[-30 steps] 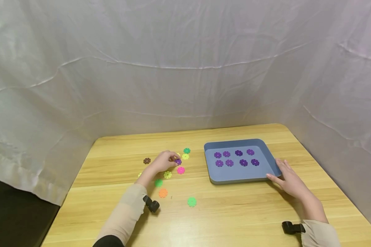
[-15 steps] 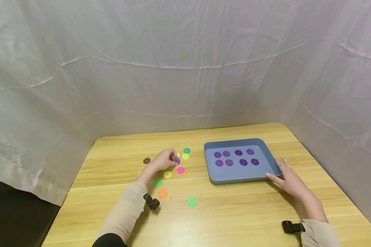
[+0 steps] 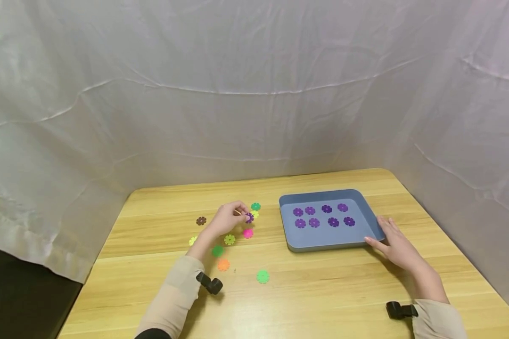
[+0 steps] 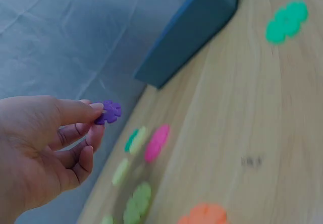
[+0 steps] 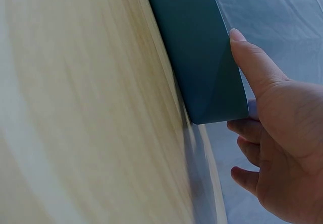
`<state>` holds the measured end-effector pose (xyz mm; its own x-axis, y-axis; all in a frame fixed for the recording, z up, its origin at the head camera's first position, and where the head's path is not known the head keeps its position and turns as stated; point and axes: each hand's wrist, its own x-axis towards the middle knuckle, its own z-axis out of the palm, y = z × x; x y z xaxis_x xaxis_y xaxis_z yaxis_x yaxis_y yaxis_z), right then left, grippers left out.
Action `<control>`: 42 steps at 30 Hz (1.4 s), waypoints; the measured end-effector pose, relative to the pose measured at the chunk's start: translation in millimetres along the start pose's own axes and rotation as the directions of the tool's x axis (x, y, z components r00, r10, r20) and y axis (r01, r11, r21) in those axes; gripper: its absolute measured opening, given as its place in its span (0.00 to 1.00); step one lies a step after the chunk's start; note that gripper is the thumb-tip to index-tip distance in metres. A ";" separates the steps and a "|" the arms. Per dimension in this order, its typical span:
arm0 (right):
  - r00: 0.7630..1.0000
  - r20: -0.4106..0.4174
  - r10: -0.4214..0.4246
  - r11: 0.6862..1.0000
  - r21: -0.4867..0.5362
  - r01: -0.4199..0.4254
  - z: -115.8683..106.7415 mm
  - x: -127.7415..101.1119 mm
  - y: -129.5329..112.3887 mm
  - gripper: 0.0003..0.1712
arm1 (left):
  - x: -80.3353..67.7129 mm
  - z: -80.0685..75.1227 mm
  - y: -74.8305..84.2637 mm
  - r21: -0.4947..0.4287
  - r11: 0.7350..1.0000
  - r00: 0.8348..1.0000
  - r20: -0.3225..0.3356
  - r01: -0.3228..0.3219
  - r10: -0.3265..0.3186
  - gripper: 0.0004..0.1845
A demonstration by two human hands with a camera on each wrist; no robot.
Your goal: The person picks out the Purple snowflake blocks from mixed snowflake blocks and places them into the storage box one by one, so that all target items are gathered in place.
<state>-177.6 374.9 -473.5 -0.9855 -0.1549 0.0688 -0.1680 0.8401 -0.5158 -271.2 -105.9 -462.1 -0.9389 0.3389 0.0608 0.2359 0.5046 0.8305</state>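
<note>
My left hand (image 3: 228,219) pinches a purple notched plastic disc (image 4: 109,113) between thumb and index finger, lifted above the table. Other flower-shaped discs lie beneath and around this hand: a pink one (image 3: 248,233), a yellow-green one (image 3: 230,239), and a dark green one (image 3: 256,206) beyond the fingertips. To the right stands a shallow blue-grey tray (image 3: 327,246), where several purple discs (image 3: 333,222) lie flat in two rows. My right hand (image 3: 398,245) holds the tray's near right corner, its thumb on the front rim and its fingers along the right side.
A brown disc (image 3: 201,221) lies left of the left hand. Nearer the front are an orange disc (image 3: 223,264) and two bright green ones, one at the right (image 3: 263,276). Grey cloth (image 3: 254,117) encloses the back and sides of the wooden table (image 3: 305,301).
The left hand has raised the purple disc off the table and carried it slightly to the right. The right hand and the tray stay in place.
</note>
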 end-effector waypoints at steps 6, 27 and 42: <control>1.000 0.000 -0.005 1.000 -0.008 0.005 -1.1 0.3 -0.6 0.52 | 3.7 10.7 25.4 -0.100 0.995 1.000 -0.002 -0.018 0.018 0.07; 1.000 -0.014 -0.019 0.988 -0.155 0.017 -1.6 -0.1 -2.9 0.52 | 39.6 92.7 81.2 -0.130 0.986 0.994 0.015 -0.107 0.110 0.08; 1.000 -0.004 -0.007 0.992 -0.123 0.006 -2.0 -2.5 -1.7 0.52 | 54.3 153.7 92.5 -0.032 0.995 0.992 0.070 -0.099 0.101 0.06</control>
<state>-174.9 374.8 -471.0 -0.9844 -0.1586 0.0758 -0.1758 0.8965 -0.4067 -261.8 81.3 -467.0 -0.8904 0.4429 0.1051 0.3194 0.4432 0.8376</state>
